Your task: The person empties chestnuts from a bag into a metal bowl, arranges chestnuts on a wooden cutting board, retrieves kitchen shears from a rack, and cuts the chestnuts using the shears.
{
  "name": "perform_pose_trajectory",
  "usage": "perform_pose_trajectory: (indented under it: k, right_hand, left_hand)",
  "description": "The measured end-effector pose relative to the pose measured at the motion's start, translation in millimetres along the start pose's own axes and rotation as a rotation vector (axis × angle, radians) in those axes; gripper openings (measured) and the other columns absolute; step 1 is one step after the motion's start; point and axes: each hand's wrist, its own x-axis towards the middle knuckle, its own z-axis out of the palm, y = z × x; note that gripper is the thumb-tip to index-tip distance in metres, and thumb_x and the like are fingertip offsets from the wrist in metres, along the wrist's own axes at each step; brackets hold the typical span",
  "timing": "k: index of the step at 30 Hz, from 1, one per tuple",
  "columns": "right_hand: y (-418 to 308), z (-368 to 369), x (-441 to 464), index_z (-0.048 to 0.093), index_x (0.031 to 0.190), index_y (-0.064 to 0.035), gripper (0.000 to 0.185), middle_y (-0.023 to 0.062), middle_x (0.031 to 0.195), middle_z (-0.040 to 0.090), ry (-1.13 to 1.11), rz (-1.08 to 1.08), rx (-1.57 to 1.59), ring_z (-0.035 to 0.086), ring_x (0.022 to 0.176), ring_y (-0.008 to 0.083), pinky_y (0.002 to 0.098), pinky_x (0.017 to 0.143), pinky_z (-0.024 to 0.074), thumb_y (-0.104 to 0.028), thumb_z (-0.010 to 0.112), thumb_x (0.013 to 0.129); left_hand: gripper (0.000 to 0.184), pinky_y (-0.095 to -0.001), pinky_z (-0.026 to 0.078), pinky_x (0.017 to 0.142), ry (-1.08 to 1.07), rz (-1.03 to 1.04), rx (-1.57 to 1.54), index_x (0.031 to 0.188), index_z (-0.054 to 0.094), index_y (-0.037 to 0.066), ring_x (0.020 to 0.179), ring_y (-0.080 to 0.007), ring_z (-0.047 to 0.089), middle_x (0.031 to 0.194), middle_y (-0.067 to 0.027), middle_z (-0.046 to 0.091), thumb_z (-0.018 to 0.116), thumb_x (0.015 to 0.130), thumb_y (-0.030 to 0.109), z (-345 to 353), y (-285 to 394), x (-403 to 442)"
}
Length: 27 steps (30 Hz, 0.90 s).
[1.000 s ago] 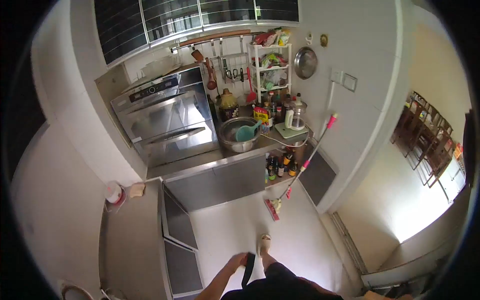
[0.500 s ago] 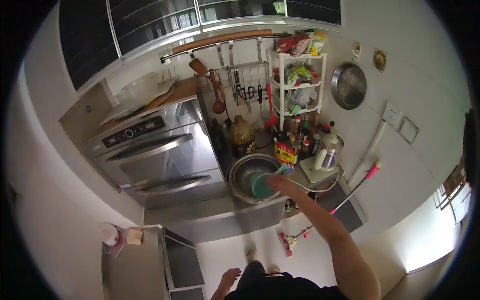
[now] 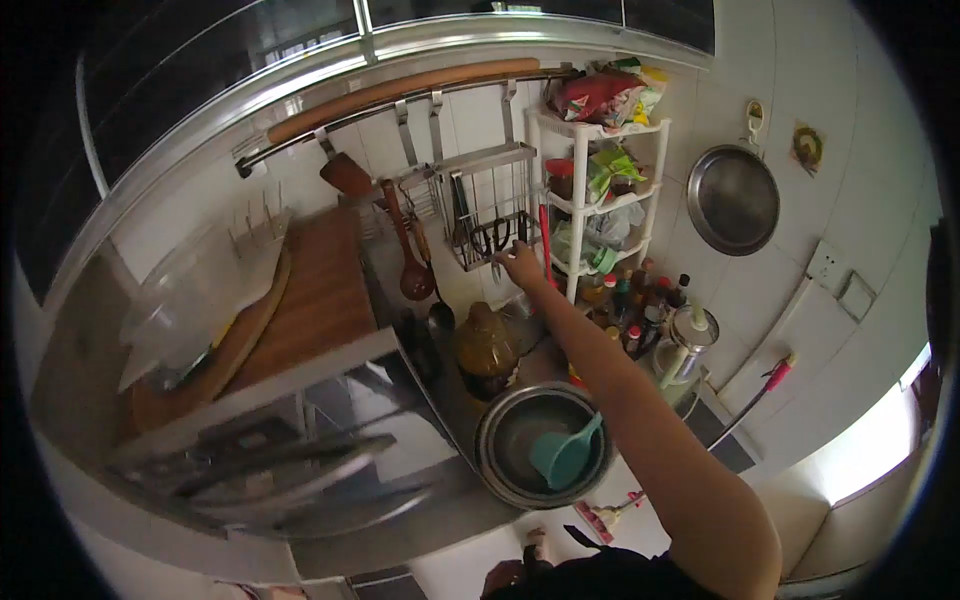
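My right hand (image 3: 522,266) reaches up to the wall rack, its fingers bent together at the lower ends of the scissors (image 3: 497,236) and a black-handled tool (image 3: 522,228). Whether it grips one of them is hidden by the fingers. The wire rack (image 3: 487,158) holds these tools against the tiles. Low at the frame's bottom edge, my left hand (image 3: 503,576) shows only partly, near my body, its fingers unclear. Below my right arm, a green ladle-shaped water scoop (image 3: 563,458) lies in nested metal basins (image 3: 490,450).
A big jug of yellowish oil (image 3: 487,340) stands behind the basins. Spatulas and a brown ladle (image 3: 416,280) hang to the left. A white shelf tower (image 3: 580,170), bottles (image 3: 630,310) and a blender-like jug (image 3: 690,335) stand right. A steel oven-like cabinet (image 3: 300,450) is at left.
My right hand has left the green scoop in the basin and moved up to the wall rack. The view has shifted closer to the wall. My left hand is lower in view.
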Motion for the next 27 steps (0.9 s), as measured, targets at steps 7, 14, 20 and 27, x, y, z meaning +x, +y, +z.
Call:
perform_pose_trajectory:
  k: [7, 14, 20, 27]
  right_hand:
    - [-25, 47, 17, 0.031, 0.118, 0.0029, 0.079, 0.0261, 0.109, 0.042, 0.269, 0.099, -0.011, 0.044, 0.100, 0.0397, 0.0416, 0.081, 0.0401, -0.033, 0.071, 0.060]
    - [-36, 37, 15, 0.037, 0.108, 0.0024, 0.069, 0.0242, 0.103, 0.044, 0.309, 0.178, -0.026, 0.048, 0.094, 0.0384, 0.0402, 0.077, 0.0422, -0.035, 0.070, 0.060]
    - [-62, 5, 20, 0.042, 0.100, 0.0008, 0.063, 0.0210, 0.083, 0.057, 0.275, 0.188, -0.141, 0.056, 0.080, 0.0351, 0.0417, 0.071, 0.0438, -0.039, 0.066, 0.057]
    - [-83, -41, 21, 0.049, 0.098, 0.0009, 0.055, 0.0158, 0.084, 0.060, 0.349, -0.092, 0.042, 0.059, 0.073, 0.0293, 0.0363, 0.064, 0.0461, -0.035, 0.065, 0.060]
  left_hand:
    - [0.033, -0.0313, 0.042, 0.078, -0.065, -0.042, 0.058, 0.106, 0.052, 0.004, 0.090, -0.0209, 0.054, 0.099, -0.0098, 0.058, 0.046, 0.083, 0.027, -39, 22, 11]
    - [0.032, -0.0307, 0.042, 0.077, -0.117, -0.057, 0.085, 0.106, 0.052, 0.004, 0.089, -0.0204, 0.054, 0.098, -0.0098, 0.058, 0.047, 0.084, 0.026, -47, 32, 22]
    - [0.031, -0.0301, 0.042, 0.077, -0.177, -0.046, 0.120, 0.106, 0.052, 0.003, 0.088, -0.0200, 0.055, 0.097, -0.0097, 0.058, 0.047, 0.084, 0.024, -45, 41, 34]
    - [0.030, -0.0295, 0.042, 0.076, -0.245, -0.047, 0.160, 0.106, 0.052, 0.003, 0.088, -0.0194, 0.055, 0.096, -0.0097, 0.058, 0.047, 0.084, 0.023, -32, 61, 53]
